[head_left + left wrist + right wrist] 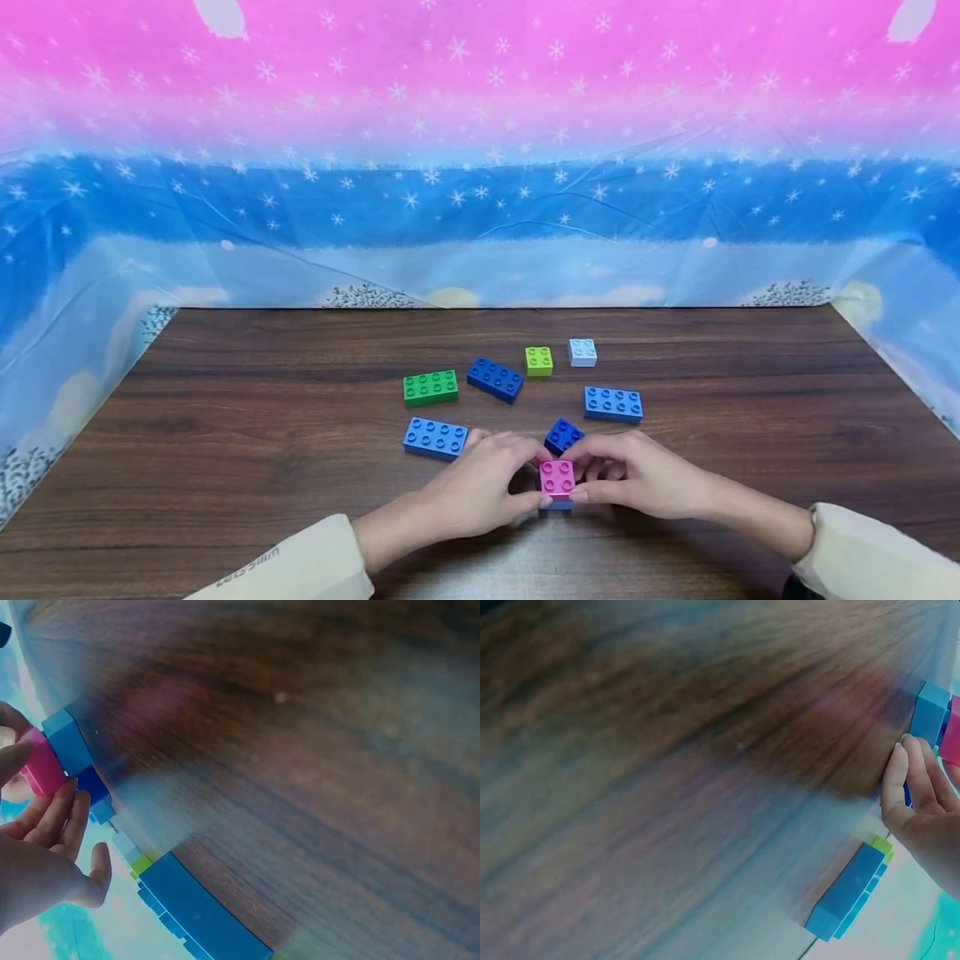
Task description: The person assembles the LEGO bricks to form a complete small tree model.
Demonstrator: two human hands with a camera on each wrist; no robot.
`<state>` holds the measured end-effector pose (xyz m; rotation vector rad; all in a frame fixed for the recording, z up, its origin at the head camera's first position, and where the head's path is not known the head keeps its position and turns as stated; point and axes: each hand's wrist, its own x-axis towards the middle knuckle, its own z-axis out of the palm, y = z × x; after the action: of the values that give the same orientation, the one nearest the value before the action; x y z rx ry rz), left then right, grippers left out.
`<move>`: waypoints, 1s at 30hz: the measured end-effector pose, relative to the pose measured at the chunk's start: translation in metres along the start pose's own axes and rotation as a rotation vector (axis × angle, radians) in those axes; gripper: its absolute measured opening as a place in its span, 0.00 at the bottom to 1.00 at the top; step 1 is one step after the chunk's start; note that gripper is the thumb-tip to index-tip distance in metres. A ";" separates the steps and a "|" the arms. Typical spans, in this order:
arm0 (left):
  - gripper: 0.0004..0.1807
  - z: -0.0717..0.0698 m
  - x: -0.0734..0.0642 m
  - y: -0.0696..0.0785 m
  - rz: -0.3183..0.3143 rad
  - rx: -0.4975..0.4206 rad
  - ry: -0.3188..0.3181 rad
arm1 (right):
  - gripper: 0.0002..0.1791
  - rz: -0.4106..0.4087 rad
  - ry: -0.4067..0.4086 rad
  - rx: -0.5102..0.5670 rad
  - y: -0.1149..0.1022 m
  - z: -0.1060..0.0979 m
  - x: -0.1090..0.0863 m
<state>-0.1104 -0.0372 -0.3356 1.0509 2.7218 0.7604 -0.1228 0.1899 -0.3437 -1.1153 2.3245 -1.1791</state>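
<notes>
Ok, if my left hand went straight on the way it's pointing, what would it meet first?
The pink brick, which your left hand holds; past it, probably your right hand, though depth is hard to judge.

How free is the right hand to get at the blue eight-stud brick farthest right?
Probably yes: the right hand holds the pink brick, but nothing visible blocks its way to that blue eight-stud brick.

Held brick was pink, long brick was green, tabletop was streaked brown, cloth was pink and blue, snowflaked in white
</notes>
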 end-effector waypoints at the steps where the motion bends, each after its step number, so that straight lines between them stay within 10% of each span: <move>1: 0.17 0.000 0.000 0.000 0.002 -0.001 0.001 | 0.16 0.009 0.002 -0.002 0.000 0.000 0.000; 30: 0.15 0.001 0.001 -0.001 -0.046 -0.108 0.024 | 0.16 0.073 0.026 -0.054 0.000 0.003 0.000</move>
<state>-0.1110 -0.0366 -0.3373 0.9584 2.6803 0.9067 -0.1211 0.1886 -0.3456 -1.0294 2.4082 -1.1171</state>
